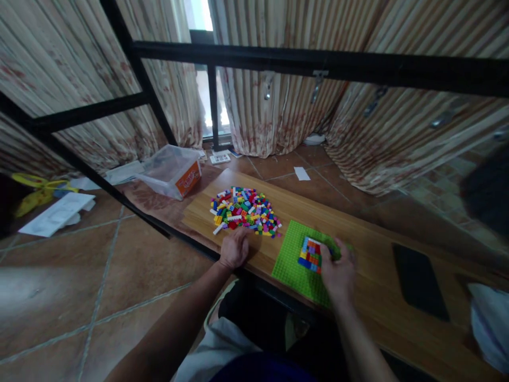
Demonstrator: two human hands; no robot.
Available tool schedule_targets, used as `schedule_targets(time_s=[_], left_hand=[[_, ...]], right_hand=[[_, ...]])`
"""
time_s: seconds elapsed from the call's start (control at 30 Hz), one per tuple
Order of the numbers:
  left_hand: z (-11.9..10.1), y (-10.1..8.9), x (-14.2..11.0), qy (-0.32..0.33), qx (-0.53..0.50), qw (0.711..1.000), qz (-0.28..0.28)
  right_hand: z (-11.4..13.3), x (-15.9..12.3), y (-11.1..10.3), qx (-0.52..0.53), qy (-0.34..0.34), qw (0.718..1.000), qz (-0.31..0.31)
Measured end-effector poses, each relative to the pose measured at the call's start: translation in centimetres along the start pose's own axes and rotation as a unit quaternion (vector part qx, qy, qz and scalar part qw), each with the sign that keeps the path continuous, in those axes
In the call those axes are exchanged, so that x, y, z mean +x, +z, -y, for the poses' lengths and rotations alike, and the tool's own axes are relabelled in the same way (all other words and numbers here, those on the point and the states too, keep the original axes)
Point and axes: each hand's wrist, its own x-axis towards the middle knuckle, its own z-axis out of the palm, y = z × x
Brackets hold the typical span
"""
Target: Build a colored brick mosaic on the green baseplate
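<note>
My left hand (235,248) rests on the wooden table at the near edge of a pile of loose toy bricks (246,209) in many colours. Its fingers are curled in, and whatever they may hold is hidden. Over a green baseplate (287,254), my right hand (339,268) is slightly blurred, thumb and fingers bent towards each other. A small dark piece seems to sit between them, too unclear to name. Beside the thumb, a block of joined bricks (310,255) in blue, red, orange, yellow and white sits on the baseplate, its right side partly covered by the hand.
On the table's right part lies a dark flat slab (419,280), with a whitish bag (491,323) beyond it. A clear plastic bin (169,167) with an orange label stands on the floor at left. Black metal bars (278,57) cross in front of the curtains (278,116).
</note>
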Motion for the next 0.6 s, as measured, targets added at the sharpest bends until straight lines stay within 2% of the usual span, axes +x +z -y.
schedule_targets(time_s=[0.1, 0.23, 0.4, 0.6], left_hand=[[0.0, 0.0, -0.2, 0.005, -0.006, 1.0, -0.009], [-0.1, -0.1, -0.3, 0.031, 0.02, 0.999, 0.015], [-0.2, -0.1, -0.2, 0.035, 0.058, 0.997, 0.043], [-0.3, 0.0, -0.1, 0.028, 0.102, 0.993, 0.052]], right_hand=[[1.9, -0.5, 0.0, 0.024, -0.079, 0.997, 0.0], [4.8, -1.5, 1.7, 0.056, -0.162, 0.983, 0.07], [6.9, -2.2, 5.1, 0.034, -0.228, 0.962, 0.144], [7.8, -2.0, 7.7, -0.032, -0.25, 0.958, 0.137]])
